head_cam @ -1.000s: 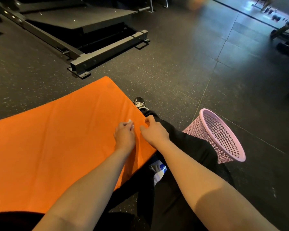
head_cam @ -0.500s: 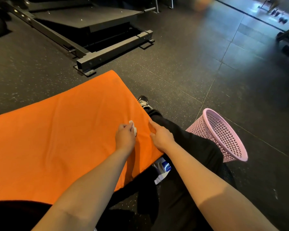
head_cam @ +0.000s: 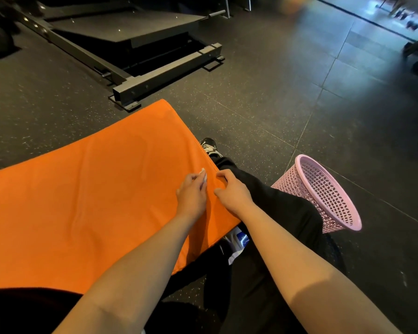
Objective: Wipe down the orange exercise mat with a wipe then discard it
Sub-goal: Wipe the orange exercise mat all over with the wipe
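Though the right hand [head_cam: 232, 191] pointed a moment ago, its fingers [head_cam: 221, 174] now curl at the mat's [head_cam: 82, 201] edge, grip unclear; the left hand [head_cam: 191, 196] pinches the wipe [head_cam: 204, 175] over the mat; wiping likely pending.

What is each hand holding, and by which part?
The left hand pinches a white wipe in its fingertips; whether the right hand grips the mat's edge cannot be told.
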`<state>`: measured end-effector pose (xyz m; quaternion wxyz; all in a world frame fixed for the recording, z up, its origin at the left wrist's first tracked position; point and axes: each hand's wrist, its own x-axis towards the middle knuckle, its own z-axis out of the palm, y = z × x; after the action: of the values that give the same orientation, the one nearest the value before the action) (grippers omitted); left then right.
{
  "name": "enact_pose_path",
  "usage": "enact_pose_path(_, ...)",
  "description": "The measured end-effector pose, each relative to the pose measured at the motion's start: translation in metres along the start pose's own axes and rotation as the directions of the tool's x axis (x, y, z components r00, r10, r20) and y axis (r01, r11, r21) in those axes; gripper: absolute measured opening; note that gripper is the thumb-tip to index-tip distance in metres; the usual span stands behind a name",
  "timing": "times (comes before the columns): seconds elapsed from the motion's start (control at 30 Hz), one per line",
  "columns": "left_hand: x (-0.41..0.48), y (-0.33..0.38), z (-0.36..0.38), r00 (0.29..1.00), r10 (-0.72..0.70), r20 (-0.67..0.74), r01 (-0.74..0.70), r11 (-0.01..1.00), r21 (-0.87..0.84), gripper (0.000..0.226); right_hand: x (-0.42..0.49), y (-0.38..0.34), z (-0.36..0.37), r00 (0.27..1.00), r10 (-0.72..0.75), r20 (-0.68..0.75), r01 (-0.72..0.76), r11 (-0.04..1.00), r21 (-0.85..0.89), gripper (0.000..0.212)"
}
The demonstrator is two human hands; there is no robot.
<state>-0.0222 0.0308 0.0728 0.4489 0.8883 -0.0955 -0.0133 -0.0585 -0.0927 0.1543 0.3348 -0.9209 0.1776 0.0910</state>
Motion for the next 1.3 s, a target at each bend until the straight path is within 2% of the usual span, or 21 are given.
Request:
enact_pose_path(0.1,-0.002,-0.003,0.001,0.996,-0.058,-0.065,0.056,0.998,-0.031,0.037,0.003,-0.004,0.003,1.0,0.007,0.0,-0.007,0.998,-0.062,0.047)
enact_pose_path(0.2,0.006,0.016,-0.007,0.994,-0.089,-0.057,0.077,0.979,-0.188,0.034,0.003,-0.005,0.002,1.0,-0.017,-0.021,0.014,0.994,-0.109,0.056)
enact_pose_path(0.3,0.017,0.038,-0.015,1.0,0.001,-0.016,-0.004,0.971,-0.239,0.034,0.002,-0.006,0.0,0.999,-0.046,-0.028,0.041,0.989,-0.142,0.074)
enact_pose_path(0.37,0.019,0.039,-0.016,0.998,0.055,0.014,-0.051,0.977,-0.209,0.035,0.001,-0.007,-0.001,0.997,-0.079,-0.013,0.076,0.984,-0.16,0.077)
enact_pose_path(0.47,0.014,0.012,-0.015,1.0,-0.023,0.017,0.025,0.994,-0.111,0.034,0.001,-0.003,0.001,0.994,-0.103,0.034,0.108,0.977,-0.184,0.069)
enact_pose_path(0.57,0.002,-0.016,-0.012,0.993,-0.121,0.005,0.121,0.991,-0.064,0.036,0.0,0.002,0.006,0.998,-0.053,0.039,0.058,0.988,-0.145,0.066)
enact_pose_path(0.67,0.0,-0.007,-0.011,0.986,-0.165,-0.009,0.163,0.98,-0.117,0.038,0.001,0.002,0.005,0.998,-0.059,0.021,0.061,0.992,-0.111,0.066)
enact_pose_path(0.73,0.006,0.009,-0.015,0.989,-0.145,-0.015,0.14,0.972,-0.19,0.037,0.002,0.001,0.003,0.998,-0.06,0.007,0.061,0.996,-0.07,0.065)
enact_pose_path(0.8,0.013,0.025,-0.018,0.998,-0.056,-0.007,0.053,0.971,-0.232,0.036,0.001,0.002,0.001,0.998,-0.058,-0.002,0.058,0.998,0.006,0.063)
enact_pose_path(0.9,0.018,0.032,-0.018,0.998,0.059,0.012,-0.055,0.977,-0.204,0.036,-0.001,0.004,-0.003,0.999,-0.032,0.027,0.029,0.993,0.113,0.062)
enact_pose_path(1.0,0.01,0.01,-0.012,1.0,-0.009,0.011,0.011,0.985,-0.172,0.031,-0.001,0.009,0.001,0.999,0.008,0.04,-0.015,0.986,0.169,0.061)
enact_pose_path(1.17,-0.012,-0.021,-0.001,0.983,-0.186,-0.012,0.182,0.971,-0.154,0.035,-0.012,0.013,0.019,0.999,0.035,-0.015,-0.034,0.995,0.091,0.05)
enact_pose_path(1.23,-0.007,-0.009,-0.002,0.983,-0.184,-0.017,0.177,0.964,-0.196,0.035,-0.012,0.013,0.019,0.999,0.014,-0.052,-0.011,0.998,0.061,0.04)
enact_pose_path(1.3,0.002,0.008,-0.007,0.996,-0.09,-0.012,0.084,0.963,-0.255,0.033,-0.008,0.015,0.016,0.998,0.0,-0.068,0.004,0.999,0.054,0.034)
